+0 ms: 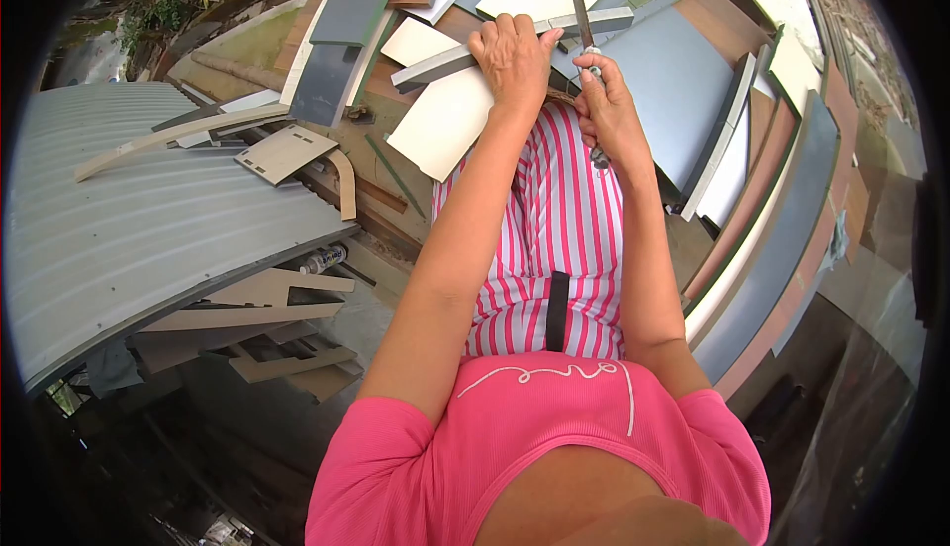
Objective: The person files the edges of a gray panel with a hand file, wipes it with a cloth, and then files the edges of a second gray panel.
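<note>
My left hand (517, 63) is closed over a narrow grey strip (435, 68), fingers curled over its far edge and thumb pointing right along it. In my right hand (612, 111) is a long tool with a thin, dark metal blade (580, 2). Its blade points away from me and crosses the strip's right part in this view; the handle is mostly hidden by my fingers. A cream panel with a notched edge (445, 129) lies under the strip, over my striped trousers (564, 190). To the right of my knees is a large blue-grey panel (668, 101).
Long boards (782, 239) stack up along my right side. More panels (346, 22) rise at the far left. A corrugated metal sheet (148, 190) spans the left, with cut-out pieces (282, 153) at its edge and a white bottle (324, 258) below it.
</note>
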A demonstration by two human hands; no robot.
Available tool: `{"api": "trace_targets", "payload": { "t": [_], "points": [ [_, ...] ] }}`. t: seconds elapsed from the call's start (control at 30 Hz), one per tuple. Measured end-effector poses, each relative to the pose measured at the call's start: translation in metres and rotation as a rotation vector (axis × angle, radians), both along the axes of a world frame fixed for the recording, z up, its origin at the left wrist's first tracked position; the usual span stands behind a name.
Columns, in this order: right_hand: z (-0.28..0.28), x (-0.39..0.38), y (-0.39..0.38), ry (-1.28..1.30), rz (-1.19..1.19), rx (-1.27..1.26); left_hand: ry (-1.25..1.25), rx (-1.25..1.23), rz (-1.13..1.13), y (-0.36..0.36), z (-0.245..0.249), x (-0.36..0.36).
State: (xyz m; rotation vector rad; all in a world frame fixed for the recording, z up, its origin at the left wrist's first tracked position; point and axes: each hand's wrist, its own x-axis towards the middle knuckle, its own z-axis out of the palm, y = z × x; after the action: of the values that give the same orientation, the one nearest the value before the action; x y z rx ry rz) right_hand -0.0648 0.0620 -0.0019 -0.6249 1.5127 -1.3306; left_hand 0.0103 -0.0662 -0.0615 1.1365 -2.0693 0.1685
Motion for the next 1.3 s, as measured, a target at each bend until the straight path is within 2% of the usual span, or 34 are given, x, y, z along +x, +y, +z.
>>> {"api": "trace_targets", "payload": {
  "t": [0.3, 0.37, 0.43, 0.53, 0.6, 0.73, 1.0, 1.13, 1.23, 1.3],
  "points": [
    [-0.004, 0.009, 0.014, 0.102, -0.01, 0.058, -0.008, 0.0, 0.006, 0.0, -0.002, 0.001],
    [-0.014, 0.016, 0.022, 0.329, -0.003, 0.106, -0.002, -0.002, 0.006, 0.0, -0.003, -0.001],
    [-0.019, 0.017, 0.024, 0.353, -0.008, 0.083, 0.004, -0.01, 0.004, 0.0, -0.002, 0.0],
    [-0.014, 0.014, 0.019, 0.332, -0.001, 0.057, 0.002, 0.019, 0.012, 0.0, 0.001, -0.001],
    [-0.002, 0.009, 0.016, 0.108, 0.007, 0.074, 0.0, 0.036, 0.02, -0.001, 0.002, -0.001],
    [-0.006, 0.003, 0.015, 0.052, 0.019, 0.018, 0.004, 0.017, 0.021, -0.002, 0.001, -0.002],
    [-0.003, -0.006, 0.023, -0.259, 0.015, -0.036, -0.01, 0.03, 0.012, -0.001, 0.001, -0.001],
    [0.0, -0.013, 0.021, -0.31, 0.025, -0.018, -0.016, 0.042, 0.024, -0.001, 0.002, -0.002],
    [-0.002, -0.013, 0.017, -0.277, 0.021, -0.009, -0.005, 0.025, 0.022, 0.0, 0.002, -0.002],
    [-0.007, -0.01, 0.014, -0.167, 0.04, -0.034, -0.012, 0.025, 0.027, -0.001, 0.002, -0.002]
  ]
}}
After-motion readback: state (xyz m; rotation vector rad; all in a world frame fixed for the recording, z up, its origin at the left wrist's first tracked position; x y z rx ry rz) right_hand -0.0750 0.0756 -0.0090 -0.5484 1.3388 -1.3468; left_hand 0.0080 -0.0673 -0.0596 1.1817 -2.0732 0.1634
